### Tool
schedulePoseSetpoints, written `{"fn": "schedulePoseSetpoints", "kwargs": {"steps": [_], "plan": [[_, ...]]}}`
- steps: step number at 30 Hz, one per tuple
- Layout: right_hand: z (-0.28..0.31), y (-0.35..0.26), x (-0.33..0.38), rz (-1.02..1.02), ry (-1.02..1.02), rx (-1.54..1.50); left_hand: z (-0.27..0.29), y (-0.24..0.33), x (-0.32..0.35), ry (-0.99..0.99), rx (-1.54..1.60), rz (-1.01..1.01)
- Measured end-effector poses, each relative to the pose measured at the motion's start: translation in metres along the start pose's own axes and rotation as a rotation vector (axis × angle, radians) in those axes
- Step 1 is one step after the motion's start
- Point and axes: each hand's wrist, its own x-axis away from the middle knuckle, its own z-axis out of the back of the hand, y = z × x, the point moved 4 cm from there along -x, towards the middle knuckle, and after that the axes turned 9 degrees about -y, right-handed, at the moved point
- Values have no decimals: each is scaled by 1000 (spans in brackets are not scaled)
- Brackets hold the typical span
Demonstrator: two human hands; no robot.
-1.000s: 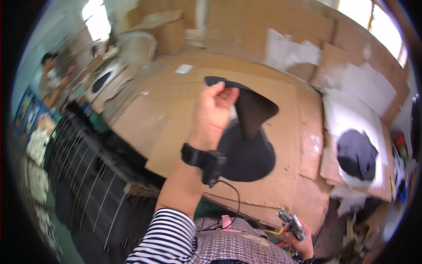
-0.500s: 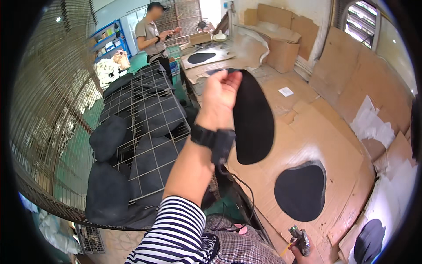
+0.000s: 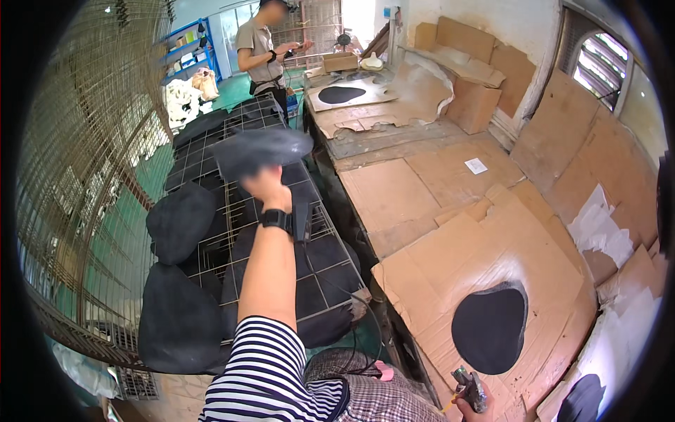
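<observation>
My left hand grips a dark, rounded flat sheet by its near edge, above a wire rack. The hand and part of the sheet are blurred by motion. On the rack lie several similar dark pieces, among them one at the left side and a larger one in the near left corner. Low on the right, my right hand is closed around a metal spray gun with a yellow hose. Just beyond the spray gun, a black rounded piece lies flat on cardboard.
Cardboard covers the bench on the right. Farther back rests another black piece; a small white label lies nearer. Cardboard panels lean on the right wall. Beyond the rack stands a co-worker. A cable hangs from my left wrist.
My left hand has swung left from above the cardboard bench to above the rack, carrying the dark sheet, which has tipped from hanging to nearly level. The right hand still holds the spray gun.
</observation>
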Motion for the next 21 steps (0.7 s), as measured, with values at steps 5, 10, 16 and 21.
{"fn": "schedulePoseSetpoints", "kwargs": {"steps": [5, 10, 16, 21], "plan": [[-10, -11, 4, -30, 42, 67, 71, -35, 22, 450, -118, 286], [-14, -4, 7, 66, 22, 97, 82, -54, 0, 318, -51, 386], [-9, 20, 25, -69, 69, 137, 84, -60, -11, 395, 45, 454], [-7, 31, 38, -41, 110, 179, 73, -73, -13, 268, 120, 474]]}}
